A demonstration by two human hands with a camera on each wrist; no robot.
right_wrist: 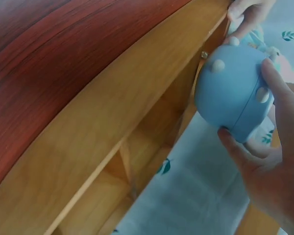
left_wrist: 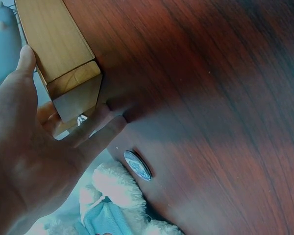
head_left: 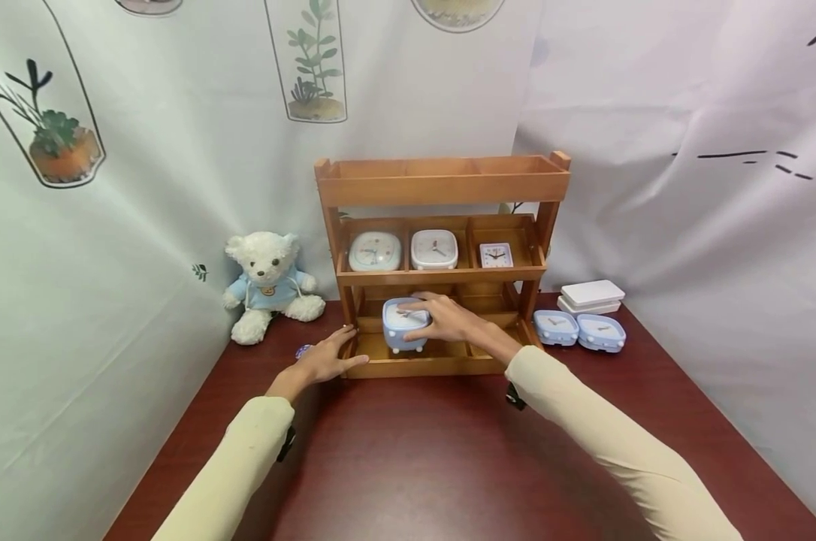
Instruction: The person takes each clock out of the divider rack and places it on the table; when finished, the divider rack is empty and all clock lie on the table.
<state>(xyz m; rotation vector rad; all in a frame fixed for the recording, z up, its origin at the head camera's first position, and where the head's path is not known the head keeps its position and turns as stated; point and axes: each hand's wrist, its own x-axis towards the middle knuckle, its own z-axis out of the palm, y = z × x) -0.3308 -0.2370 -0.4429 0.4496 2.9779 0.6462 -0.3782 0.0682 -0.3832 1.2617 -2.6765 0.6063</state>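
Evidently, the blue clock [head_left: 403,340] is pinched in the right hand [head_left: 446,318], rightward of the spread left hand [head_left: 321,361] beside the wooden rack [head_left: 442,367], and is probably light, hard and smooth, best held by its rounded sides.

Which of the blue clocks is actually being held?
The blue clock at the wooden rack, gripped by the fingers of the right hand; the other two blue clocks rest untouched on the table, right of the rack.
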